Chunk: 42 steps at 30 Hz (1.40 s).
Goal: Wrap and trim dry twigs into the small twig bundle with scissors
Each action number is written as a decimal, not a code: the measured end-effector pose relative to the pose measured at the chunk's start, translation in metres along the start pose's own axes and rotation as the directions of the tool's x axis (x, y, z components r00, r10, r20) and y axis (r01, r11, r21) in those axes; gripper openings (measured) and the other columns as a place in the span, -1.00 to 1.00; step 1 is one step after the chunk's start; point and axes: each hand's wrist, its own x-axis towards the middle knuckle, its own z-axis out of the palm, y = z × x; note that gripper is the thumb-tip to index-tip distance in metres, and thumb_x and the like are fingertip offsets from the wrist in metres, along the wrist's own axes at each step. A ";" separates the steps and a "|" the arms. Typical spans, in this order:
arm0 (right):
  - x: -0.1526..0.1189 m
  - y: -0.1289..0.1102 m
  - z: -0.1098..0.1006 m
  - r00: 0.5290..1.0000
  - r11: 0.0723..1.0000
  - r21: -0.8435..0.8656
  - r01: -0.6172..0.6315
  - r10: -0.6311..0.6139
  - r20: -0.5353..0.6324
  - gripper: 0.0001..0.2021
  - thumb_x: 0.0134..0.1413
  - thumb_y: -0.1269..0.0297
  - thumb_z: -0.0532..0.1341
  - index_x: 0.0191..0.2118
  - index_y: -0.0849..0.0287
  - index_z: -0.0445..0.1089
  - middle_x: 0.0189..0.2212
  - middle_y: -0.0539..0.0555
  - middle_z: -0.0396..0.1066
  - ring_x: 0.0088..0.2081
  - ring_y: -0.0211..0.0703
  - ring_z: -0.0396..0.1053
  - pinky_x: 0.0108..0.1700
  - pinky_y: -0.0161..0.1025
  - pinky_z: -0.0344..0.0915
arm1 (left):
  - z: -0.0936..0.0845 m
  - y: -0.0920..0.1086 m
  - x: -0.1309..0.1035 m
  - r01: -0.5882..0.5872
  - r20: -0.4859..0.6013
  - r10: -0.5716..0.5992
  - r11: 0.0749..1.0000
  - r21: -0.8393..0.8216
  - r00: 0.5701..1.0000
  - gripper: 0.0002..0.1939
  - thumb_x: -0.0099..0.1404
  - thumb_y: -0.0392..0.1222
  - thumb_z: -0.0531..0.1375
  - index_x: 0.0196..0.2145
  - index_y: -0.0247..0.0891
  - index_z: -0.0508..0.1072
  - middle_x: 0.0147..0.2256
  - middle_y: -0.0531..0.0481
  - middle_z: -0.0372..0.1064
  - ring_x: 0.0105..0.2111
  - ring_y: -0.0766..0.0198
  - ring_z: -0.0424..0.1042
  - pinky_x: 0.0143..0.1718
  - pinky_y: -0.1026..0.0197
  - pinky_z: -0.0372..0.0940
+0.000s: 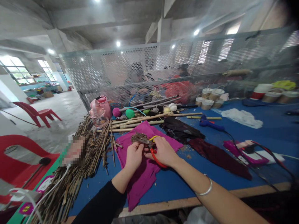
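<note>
My right hand (164, 152) grips scissors with one yellow and one red handle (156, 157); their dark blades point left. Close beside it, my left hand (135, 154) is closed in a pinch at the lower end of a dried brown plant head (137, 137), which lies against the blades. The fingertips partly hide where the stem and blades meet. Under both hands a magenta cloth (140, 189) is spread on the blue tabletop (177, 189).
A big heap of dry twigs (93, 155) covers the left side. Behind are bamboo sticks (140, 123), yarn balls (130, 114) and a pink jug (100, 113). Dark cloth (182, 128), maroon cloth (219, 158) and a blue glue gun (211, 124) lie right. A perforated metal screen (112, 68) stands behind.
</note>
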 end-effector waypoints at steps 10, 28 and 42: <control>0.001 -0.001 0.000 0.998 0.997 0.064 -0.033 0.030 0.048 -0.61 -0.21 0.05 0.26 -0.28 0.19 0.26 -0.34 0.07 0.30 -0.31 -0.17 0.24 -0.33 -0.29 0.09 | 0.000 0.000 -0.001 -0.004 -0.012 0.005 0.999 0.042 1.000 -0.79 0.07 -0.14 0.15 -0.43 -0.38 0.42 -0.53 -0.07 0.43 -0.64 0.36 0.36 -0.59 0.32 0.28; 0.000 -0.002 0.004 0.990 0.987 0.104 -0.126 0.119 0.071 -0.67 -0.13 0.04 0.20 -0.27 0.14 0.27 -0.39 0.04 0.39 -0.37 -0.18 0.34 -0.40 -0.32 0.10 | 0.001 0.000 -0.002 -0.020 0.016 0.021 1.000 -0.001 1.000 -0.77 0.06 -0.10 0.17 -0.45 -0.36 0.45 -0.49 -0.09 0.45 -0.49 0.24 0.44 -0.47 0.25 0.34; 0.001 0.003 0.005 0.988 0.990 0.058 -0.126 0.120 0.092 -0.64 -0.12 -0.01 0.19 -0.24 0.11 0.30 -0.38 0.03 0.43 -0.37 -0.16 0.38 -0.42 -0.33 0.11 | 0.000 -0.002 -0.001 -0.043 0.011 0.042 0.998 0.049 0.999 -0.78 0.07 -0.10 0.16 -0.44 -0.33 0.45 -0.49 -0.09 0.45 -0.53 0.25 0.42 -0.48 0.23 0.35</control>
